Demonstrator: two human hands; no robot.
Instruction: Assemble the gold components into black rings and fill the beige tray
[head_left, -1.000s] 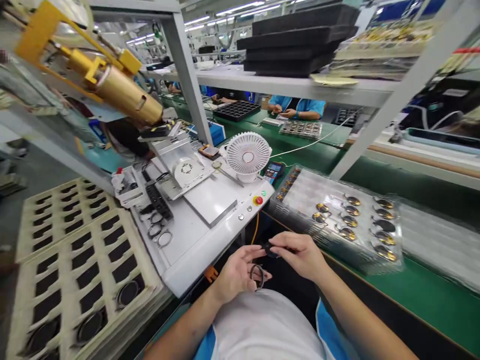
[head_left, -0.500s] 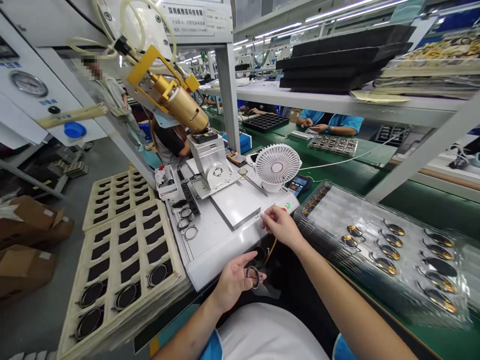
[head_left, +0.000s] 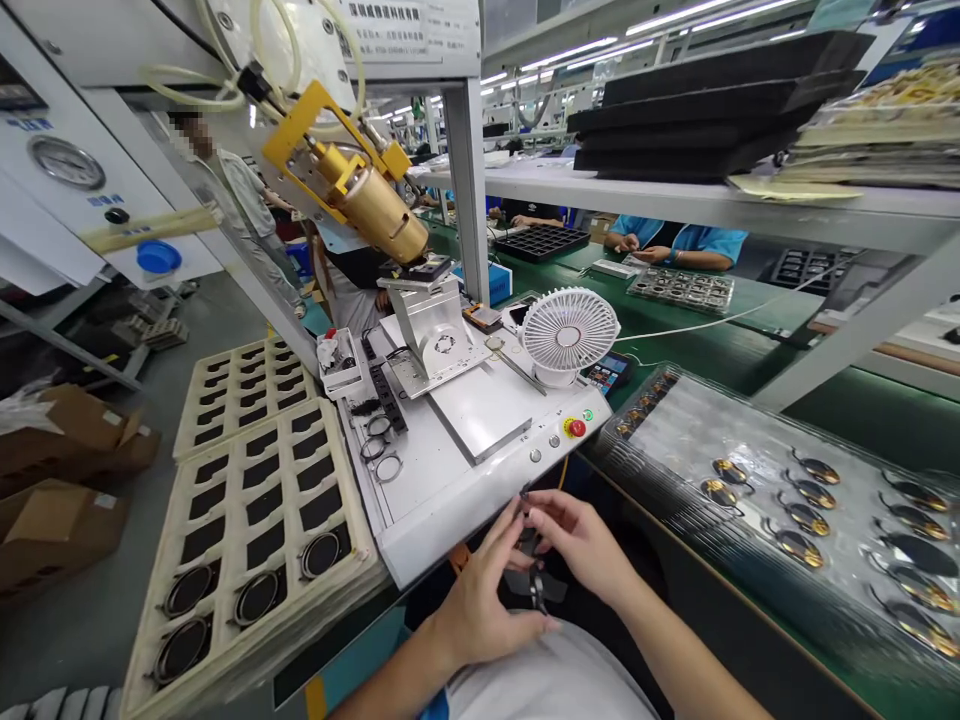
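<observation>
My left hand [head_left: 487, 590] and my right hand [head_left: 577, 535] meet low in front of me, just below the front edge of the white machine base [head_left: 450, 480]. Together their fingers pinch a small dark ring-shaped part [head_left: 534, 578] with a thin tab sticking up between them. The left hand curls around it from the left. From the right, my other hand's fingertips close on its top. Three loose rings [head_left: 379, 448] lie on the machine base beyond my hands.
A foam tray [head_left: 247, 520] with several ring parts in its slots lies at the left. A clear plastic tray [head_left: 787, 480] of gold and dark parts lies at the right. A white fan [head_left: 568, 335], a red button [head_left: 576, 427] and a gold tool head [head_left: 367, 200] stand on the machine. Other people work at the far bench.
My right hand has come back down from the machine's front edge and joined my left hand on the ring part. The view has shifted slightly.
</observation>
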